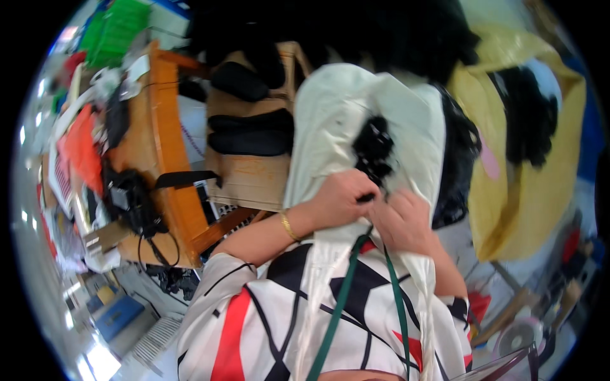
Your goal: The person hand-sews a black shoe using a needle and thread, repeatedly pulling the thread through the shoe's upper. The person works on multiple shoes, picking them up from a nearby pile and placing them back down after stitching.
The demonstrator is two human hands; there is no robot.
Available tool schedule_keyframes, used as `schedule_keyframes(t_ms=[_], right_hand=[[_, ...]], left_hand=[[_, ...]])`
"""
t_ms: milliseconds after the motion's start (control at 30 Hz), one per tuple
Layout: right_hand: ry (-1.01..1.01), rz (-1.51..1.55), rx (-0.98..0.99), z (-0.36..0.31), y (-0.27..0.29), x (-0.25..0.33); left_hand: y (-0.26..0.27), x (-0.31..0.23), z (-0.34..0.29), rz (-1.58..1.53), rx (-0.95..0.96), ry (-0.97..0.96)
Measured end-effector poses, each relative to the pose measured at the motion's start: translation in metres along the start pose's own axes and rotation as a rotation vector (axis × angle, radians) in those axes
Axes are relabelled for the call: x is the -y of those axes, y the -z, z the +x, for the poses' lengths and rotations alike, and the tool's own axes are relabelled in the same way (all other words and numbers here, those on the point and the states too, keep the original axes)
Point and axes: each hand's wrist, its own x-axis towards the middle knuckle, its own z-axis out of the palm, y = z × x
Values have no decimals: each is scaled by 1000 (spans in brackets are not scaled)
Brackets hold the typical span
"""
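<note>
A cream-white apron (325,127) is spread over my lap, with a loose pile of small glossy black pieces (373,145) on it. Their exact kind is hard to make out. Just below the pile my left hand (343,195), with a gold bracelet at the wrist, is closed on a small black piece (365,198). My right hand (403,219) is right beside it, fingertips meeting the left's. Its fingers are curled together, and what they hold is hidden.
Black shoe insole-like pads (251,133) lie on cardboard at left, beside an orange wooden table (168,152) with a black device (135,200). A yellow sack (508,216) with black pieces stands at right, near a black plastic bag (454,159). Black material (381,32) fills the far side.
</note>
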Motion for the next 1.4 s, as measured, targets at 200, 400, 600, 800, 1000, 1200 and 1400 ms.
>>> schedule_keyframes(t_ms=[200,400,600,800,1000,1200,1400], right_hand=[[-966,1205,-25,4,12,17],[-744,1441,-663,-11,59,-27],[-657,1259,-729,-7,63,-40],[-544,325,-31,28,-12,-29],[-615,287,-49,49,-19,-43],[-726,289,2,32,-31,-61],[-741,258,-11,30,-27,-54]], left_hand=[[18,-3,1,-86,-50,39],[51,16,1,80,-300,50],[48,27,11,-16,-301,108],[51,27,21,-425,-77,326],[103,71,66,-568,-212,374],[177,164,118,1039,-313,509],[192,233,119,1166,-151,408]])
